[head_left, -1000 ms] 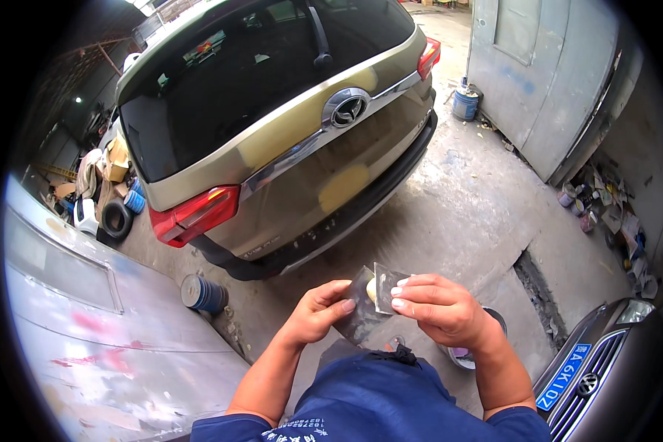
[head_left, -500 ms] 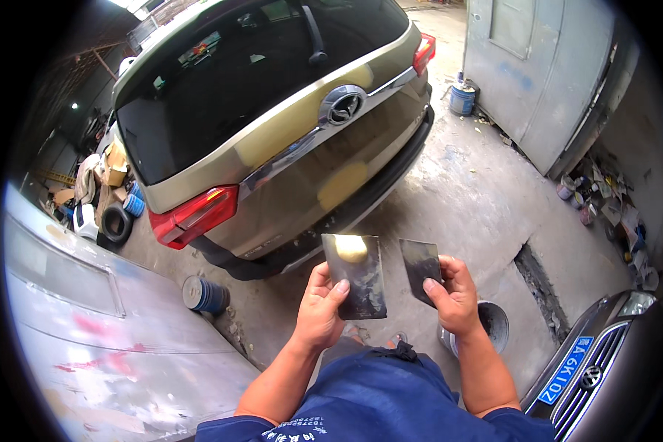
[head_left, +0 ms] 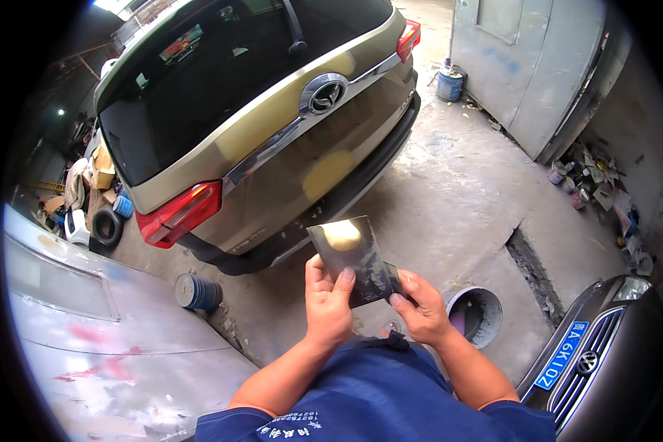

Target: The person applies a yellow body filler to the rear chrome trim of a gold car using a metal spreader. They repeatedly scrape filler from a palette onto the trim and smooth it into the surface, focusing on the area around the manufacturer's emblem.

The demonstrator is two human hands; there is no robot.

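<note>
A dark, glossy rectangular metal sheet [head_left: 353, 258] is being gripped between the left hand [head_left: 327, 308] and right hand [head_left: 421, 311], closed on its lower edges. Slipping onto the concrete floor [head_left: 457, 206] below is being risked, judging by the fingertip hold.

Stained concrete floor [head_left: 449, 191], blue bucket [head_left: 197, 292] nr car, open pail [head_left: 476, 315], paint cans [head_left: 582, 177] by wall.

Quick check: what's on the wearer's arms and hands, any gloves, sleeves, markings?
No gloves: the left hand and right hand are bare, with no rings or watch visible. Both forearms are uncovered. The blue short-sleeved shirt ends at the upper arms and carries small white printed lettering near the left sleeve.
</note>
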